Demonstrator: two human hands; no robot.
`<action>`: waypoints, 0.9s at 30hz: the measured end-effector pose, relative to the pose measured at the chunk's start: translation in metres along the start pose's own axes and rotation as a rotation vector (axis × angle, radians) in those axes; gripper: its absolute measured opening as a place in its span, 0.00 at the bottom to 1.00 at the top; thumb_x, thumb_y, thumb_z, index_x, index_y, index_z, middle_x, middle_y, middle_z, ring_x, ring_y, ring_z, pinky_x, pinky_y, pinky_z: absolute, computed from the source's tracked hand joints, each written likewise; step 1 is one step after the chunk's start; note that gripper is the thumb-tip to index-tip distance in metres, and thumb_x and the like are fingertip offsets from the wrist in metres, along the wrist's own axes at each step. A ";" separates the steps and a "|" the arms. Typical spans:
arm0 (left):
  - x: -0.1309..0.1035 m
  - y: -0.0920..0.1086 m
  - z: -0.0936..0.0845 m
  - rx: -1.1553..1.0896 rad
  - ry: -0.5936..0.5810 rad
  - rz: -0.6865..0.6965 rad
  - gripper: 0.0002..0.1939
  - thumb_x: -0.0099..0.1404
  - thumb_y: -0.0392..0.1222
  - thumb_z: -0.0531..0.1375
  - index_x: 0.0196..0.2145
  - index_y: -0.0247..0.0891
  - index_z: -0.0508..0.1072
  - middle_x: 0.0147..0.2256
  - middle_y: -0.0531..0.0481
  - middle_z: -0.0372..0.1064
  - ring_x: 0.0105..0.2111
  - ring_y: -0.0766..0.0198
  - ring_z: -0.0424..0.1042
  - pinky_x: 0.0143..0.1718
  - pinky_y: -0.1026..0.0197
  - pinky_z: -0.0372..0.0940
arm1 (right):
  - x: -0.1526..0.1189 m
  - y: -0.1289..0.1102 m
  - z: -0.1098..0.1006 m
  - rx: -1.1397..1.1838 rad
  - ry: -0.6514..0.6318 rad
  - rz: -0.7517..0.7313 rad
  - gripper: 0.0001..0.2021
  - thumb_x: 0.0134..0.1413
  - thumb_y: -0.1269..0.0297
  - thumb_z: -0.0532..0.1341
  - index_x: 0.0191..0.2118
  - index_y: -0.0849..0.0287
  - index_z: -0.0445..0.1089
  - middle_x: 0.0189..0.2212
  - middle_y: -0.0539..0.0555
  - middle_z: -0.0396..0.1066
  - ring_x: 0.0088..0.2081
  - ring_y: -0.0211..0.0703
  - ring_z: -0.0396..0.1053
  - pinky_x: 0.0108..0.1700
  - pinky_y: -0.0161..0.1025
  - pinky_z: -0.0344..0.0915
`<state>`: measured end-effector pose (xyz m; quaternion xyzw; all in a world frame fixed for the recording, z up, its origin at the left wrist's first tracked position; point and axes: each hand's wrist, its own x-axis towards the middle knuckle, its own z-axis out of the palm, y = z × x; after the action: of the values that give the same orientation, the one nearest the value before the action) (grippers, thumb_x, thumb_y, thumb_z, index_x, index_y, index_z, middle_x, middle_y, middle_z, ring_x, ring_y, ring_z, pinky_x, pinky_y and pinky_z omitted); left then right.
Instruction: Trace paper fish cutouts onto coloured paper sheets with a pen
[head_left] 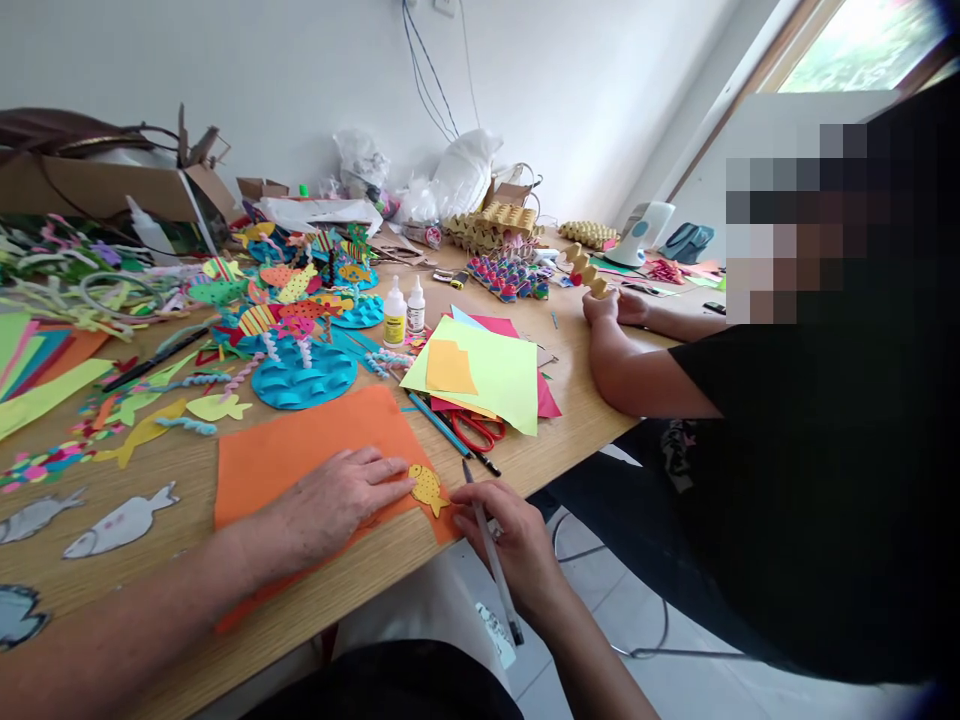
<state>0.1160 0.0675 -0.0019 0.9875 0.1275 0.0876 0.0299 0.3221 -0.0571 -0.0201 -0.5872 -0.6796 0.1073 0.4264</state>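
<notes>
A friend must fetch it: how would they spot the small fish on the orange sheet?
On the table, find the orange sheet at the near edge. The small fish lies on its right end, between the left hand and the right hand holding a pen. It is yellow with dark dots and the only fish on that sheet; a white fish lies off to the left.

Sheet: plain orange. Little fish at its three o'clock: yellow, dark dots. Large fish, nine o'clock: white, dark edging, pinkish blotches. Paper, two o'clock: pale lime. Bottle, one o'clock: white, yellow label. Scissors, between two and three: red handles.
</notes>
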 end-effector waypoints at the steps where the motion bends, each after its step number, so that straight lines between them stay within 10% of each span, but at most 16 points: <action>1: 0.000 0.000 0.000 -0.002 0.000 0.003 0.20 0.64 0.26 0.52 0.51 0.41 0.69 0.48 0.47 0.69 0.43 0.57 0.67 0.44 0.57 0.63 | 0.001 0.000 0.001 -0.002 -0.005 -0.012 0.06 0.54 0.72 0.60 0.38 0.57 0.70 0.31 0.53 0.74 0.34 0.42 0.71 0.35 0.35 0.66; 27: 0.000 -0.016 0.006 -0.110 0.007 0.027 0.24 0.66 0.26 0.48 0.52 0.47 0.69 0.49 0.47 0.68 0.47 0.58 0.66 0.47 0.55 0.63 | 0.020 -0.001 0.009 -0.037 -0.142 -0.081 0.08 0.56 0.75 0.55 0.36 0.57 0.70 0.29 0.53 0.72 0.32 0.41 0.69 0.34 0.35 0.63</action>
<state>0.1135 0.0825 -0.0091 0.9857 0.1091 0.0981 0.0825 0.3159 -0.0364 -0.0157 -0.5581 -0.7331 0.1189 0.3701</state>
